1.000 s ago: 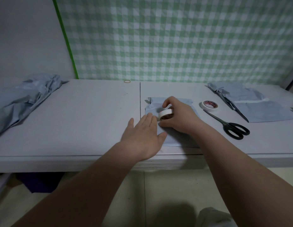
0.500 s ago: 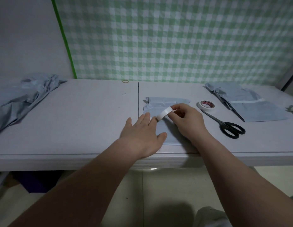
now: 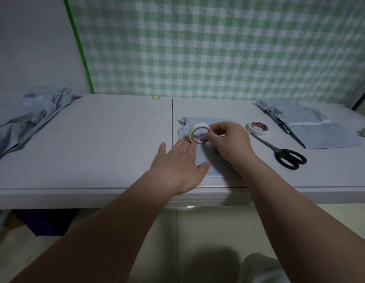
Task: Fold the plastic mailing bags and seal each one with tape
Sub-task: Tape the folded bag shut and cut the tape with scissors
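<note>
The right hand (image 3: pixel 228 144) pinches a white tape roll (image 3: pixel 200 135) above the folded mailing bag (image 3: pixel 210 158), while the left hand (image 3: pixel 177 166) lies flat and open on the bag.

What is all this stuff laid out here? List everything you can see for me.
Folded mailing bag: one, pale blue, flat at the table's front, under both hands.
Held tape roll: one, white, upright over that bag.
Spare tape roll: one, white, lying flat right of the bag.
Scissors: one, black handles, right of the bag.
Bag stack: pale blue, far right.
Crumpled bags: pale blue, far left.
Rubber band: one, yellowish, back edge.
Table: one, grey.
Left hand: flat on the bag's left edge.
Right hand: gripping the held roll.
</note>
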Demonstrator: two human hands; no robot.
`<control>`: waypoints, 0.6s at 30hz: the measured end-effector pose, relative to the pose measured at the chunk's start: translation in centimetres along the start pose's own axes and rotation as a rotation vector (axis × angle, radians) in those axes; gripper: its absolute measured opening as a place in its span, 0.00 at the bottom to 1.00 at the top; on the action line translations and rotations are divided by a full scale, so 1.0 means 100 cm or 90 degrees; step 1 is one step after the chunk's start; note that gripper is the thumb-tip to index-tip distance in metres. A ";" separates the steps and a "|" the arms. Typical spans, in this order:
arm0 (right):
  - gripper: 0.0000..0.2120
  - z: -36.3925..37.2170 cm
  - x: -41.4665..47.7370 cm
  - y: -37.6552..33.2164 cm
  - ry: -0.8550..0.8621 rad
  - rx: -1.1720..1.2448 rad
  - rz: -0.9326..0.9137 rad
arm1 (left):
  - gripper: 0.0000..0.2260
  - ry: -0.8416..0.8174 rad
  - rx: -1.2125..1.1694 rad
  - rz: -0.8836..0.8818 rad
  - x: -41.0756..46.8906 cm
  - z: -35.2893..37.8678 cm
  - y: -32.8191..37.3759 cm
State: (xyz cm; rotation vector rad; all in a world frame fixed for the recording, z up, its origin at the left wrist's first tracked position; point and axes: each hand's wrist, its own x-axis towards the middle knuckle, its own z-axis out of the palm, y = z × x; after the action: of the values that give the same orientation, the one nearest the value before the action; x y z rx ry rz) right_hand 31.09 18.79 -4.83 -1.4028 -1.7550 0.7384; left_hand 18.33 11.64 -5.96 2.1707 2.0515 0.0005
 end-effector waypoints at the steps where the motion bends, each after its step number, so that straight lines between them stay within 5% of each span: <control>1: 0.07 0.002 0.000 -0.002 -0.008 0.024 0.004 | 0.32 0.005 -0.003 0.002 0.000 0.001 -0.001; 6: 0.02 0.007 0.000 -0.006 -0.072 0.100 0.021 | 0.32 0.020 -0.007 0.005 0.002 0.004 -0.001; 18: 0.12 -0.006 0.003 0.008 -0.011 -0.081 -0.137 | 0.32 -0.023 0.022 -0.026 -0.002 -0.001 0.004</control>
State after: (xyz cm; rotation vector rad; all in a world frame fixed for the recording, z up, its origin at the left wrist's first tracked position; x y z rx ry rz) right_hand 31.99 19.26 -5.02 -1.2668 -1.9585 0.5320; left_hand 18.67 11.46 -5.79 2.1312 2.0910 -0.0788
